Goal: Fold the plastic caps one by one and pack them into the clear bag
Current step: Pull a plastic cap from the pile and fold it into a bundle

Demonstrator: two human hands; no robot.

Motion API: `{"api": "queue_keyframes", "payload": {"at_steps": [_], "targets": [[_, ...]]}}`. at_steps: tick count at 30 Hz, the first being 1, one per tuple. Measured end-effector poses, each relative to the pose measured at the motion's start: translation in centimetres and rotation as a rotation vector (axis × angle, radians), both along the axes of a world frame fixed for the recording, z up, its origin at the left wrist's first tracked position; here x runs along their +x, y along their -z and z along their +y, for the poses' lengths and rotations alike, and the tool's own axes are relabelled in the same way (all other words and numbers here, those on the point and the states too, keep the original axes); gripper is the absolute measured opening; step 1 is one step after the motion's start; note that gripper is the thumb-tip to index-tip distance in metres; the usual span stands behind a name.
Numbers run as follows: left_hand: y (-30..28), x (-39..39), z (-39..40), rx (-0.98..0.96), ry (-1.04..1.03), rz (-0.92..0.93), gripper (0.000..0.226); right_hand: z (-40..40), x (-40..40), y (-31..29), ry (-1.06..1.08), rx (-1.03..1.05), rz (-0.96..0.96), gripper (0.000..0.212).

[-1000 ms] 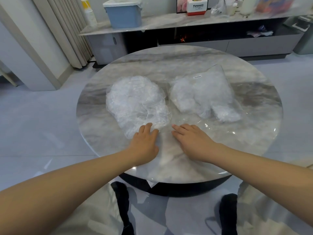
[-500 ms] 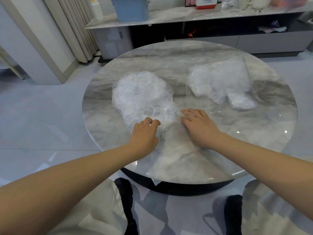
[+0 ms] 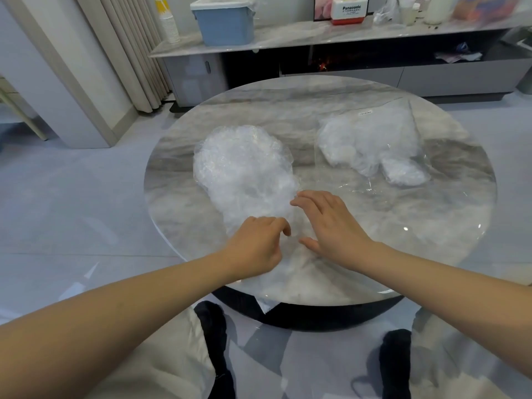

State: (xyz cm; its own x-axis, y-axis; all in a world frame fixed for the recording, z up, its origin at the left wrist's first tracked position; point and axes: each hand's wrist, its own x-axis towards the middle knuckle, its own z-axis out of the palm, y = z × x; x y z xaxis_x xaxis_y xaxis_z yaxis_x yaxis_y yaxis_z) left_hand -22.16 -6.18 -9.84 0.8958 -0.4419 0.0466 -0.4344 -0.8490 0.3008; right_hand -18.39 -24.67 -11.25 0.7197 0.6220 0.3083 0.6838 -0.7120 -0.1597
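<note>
A heap of crumpled clear plastic caps (image 3: 244, 168) lies on the left half of the round marble table (image 3: 431, 226). The clear bag (image 3: 371, 139), with several white folded caps inside, lies on the right half, its mouth toward me. My left hand (image 3: 259, 246) is at the heap's near edge, fingers curled, thumb and forefinger pinching thin plastic of a cap (image 3: 288, 269) spread flat on the table. My right hand (image 3: 328, 223) hovers just right of it, fingers straight and spread, fingertips touching the heap's edge.
The table's near rim is just under my forearms. Behind the table stands a low grey cabinet (image 3: 403, 73) with a blue lidded box (image 3: 224, 21), a stack of paper cups (image 3: 168, 21) and other items. Curtains (image 3: 123, 47) hang at the back left.
My left hand went from lying flat to curling its fingers into a pinch. My right hand lifted and spread, moving slightly toward the heap. The camera view shifted left.
</note>
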Motion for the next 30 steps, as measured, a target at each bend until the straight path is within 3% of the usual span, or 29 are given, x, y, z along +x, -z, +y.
{"api": "queue_keyframes", "payload": {"at_steps": [2, 4, 8, 11, 15, 19, 23, 26, 30], "targets": [[0.1, -1.2, -0.3, -0.085, 0.041, 0.06, 0.028, -0.6, -0.7, 0.1, -0.036, -0.049, 0.056, 0.087], [0.2, -2.1, -0.5, -0.164, 0.043, 0.143, 0.025, -1.2, -1.1, 0.2, -0.078, -0.128, 0.071, 0.075], [0.0, -3.3, -0.7, -0.345, -0.009, 0.279, 0.021, -2.4, -1.7, 0.6, -0.147, -0.169, 0.05, 0.013], [-0.4, -3.7, -0.7, -0.425, -0.074, 0.33, 0.023, -3.1, -2.1, 0.6, -0.128, -0.14, 0.204, 0.04], [-0.7, -3.5, 0.3, -0.285, -0.059, 0.432, 0.037, -3.9, -2.5, 0.4, -0.061, -0.021, 0.387, 0.024], [-0.8, -2.9, 0.8, -0.166, -0.133, 0.456, 0.064, -4.4, -2.3, -0.2, 0.067, 0.123, 0.561, 0.025], [-0.9, -1.8, 1.0, -0.379, -0.362, 0.514, 0.019, -4.6, -1.8, -0.2, 0.207, 0.193, 0.628, 0.024], [-0.4, -1.0, 1.2, -0.451, -0.508, 0.538, 0.019, -4.2, -1.4, 0.0, 0.274, 0.209, 0.636, 0.03], [0.8, -0.7, 1.1, -0.362, -0.556, 0.45, 0.022, -3.6, -1.1, 0.7, 0.341, 0.094, 0.606, 0.025]]}}
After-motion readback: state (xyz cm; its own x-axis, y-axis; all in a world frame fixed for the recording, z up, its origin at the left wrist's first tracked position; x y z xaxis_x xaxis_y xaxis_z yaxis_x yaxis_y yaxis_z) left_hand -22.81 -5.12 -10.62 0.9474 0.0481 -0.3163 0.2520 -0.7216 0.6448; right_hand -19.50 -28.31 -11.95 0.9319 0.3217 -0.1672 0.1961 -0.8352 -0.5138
